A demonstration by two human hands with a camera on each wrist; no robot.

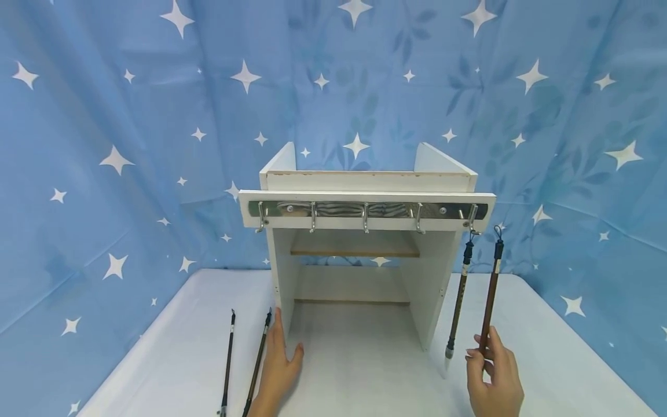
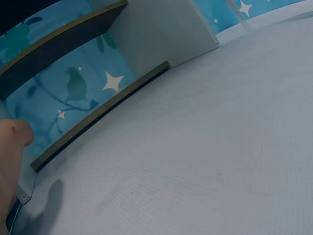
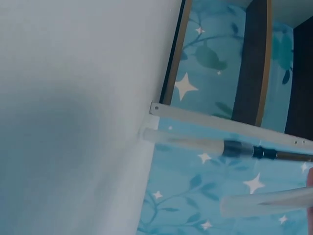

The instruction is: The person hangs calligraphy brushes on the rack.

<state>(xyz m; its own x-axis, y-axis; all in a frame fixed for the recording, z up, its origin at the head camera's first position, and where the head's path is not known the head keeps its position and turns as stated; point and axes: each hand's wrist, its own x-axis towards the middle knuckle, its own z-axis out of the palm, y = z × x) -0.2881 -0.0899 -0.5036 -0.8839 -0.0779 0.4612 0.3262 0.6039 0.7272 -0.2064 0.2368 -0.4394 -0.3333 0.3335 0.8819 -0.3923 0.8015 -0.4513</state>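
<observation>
Right grip (image 1: 497, 376) in a pinch on slim brown brush (image 1: 490, 298) (loop-topped), left grip (image 1: 278, 370) spread.

Two brushes (image 1: 227, 365) lie left of the shelf (image 1: 354, 243), a hanging brush (image 1: 458, 301) right.

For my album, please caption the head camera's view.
Right hand holds a calligraphy brush; another brush hangs from the white shelf unit's rightmost hook; left hand by the left panel.
</observation>
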